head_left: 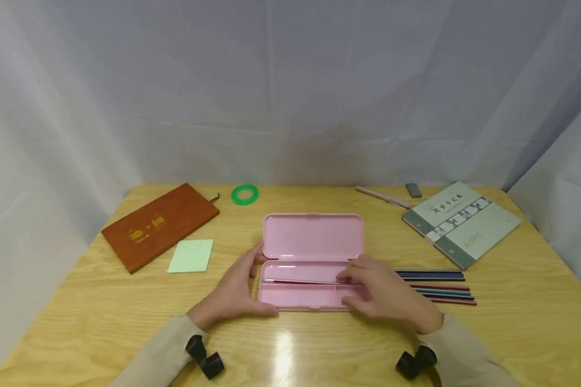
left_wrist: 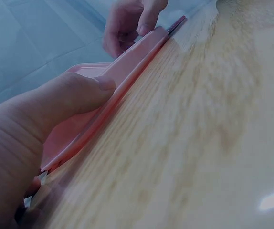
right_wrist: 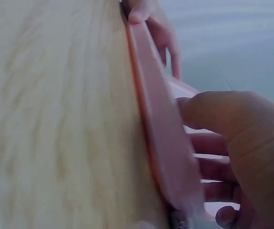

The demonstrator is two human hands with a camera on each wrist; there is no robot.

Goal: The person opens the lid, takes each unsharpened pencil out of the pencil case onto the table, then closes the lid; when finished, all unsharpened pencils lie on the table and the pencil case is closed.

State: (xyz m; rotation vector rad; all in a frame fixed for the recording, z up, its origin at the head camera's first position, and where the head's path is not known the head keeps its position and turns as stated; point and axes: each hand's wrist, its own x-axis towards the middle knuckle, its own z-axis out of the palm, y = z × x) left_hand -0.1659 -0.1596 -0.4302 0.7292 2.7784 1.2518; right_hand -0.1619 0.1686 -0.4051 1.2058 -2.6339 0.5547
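An open pink pencil case (head_left: 314, 236) lies in front of me, its lid tipped back. Inside, a pencil (head_left: 300, 281) with a whitish end at the left rests lengthwise along the divider; its right end is hidden under my right hand. My left hand (head_left: 234, 287) grips the case's left end, thumb at the front rim and fingers along the side. Over the right end of the case is my right hand (head_left: 382, 287), fingers loosely bent inside and fingertips close to the pencil. Its thumb stands apart from the fingers, near the front rim.
Several pencils (head_left: 445, 290) lie right of the case. Behind them are a grey-green notebook (head_left: 465, 220), a grey eraser (head_left: 413, 190) and a pink pen (head_left: 382, 196). At left are a brown notebook (head_left: 162, 226), pale green sticky notes (head_left: 191, 256) and a green tape ring (head_left: 245, 201).
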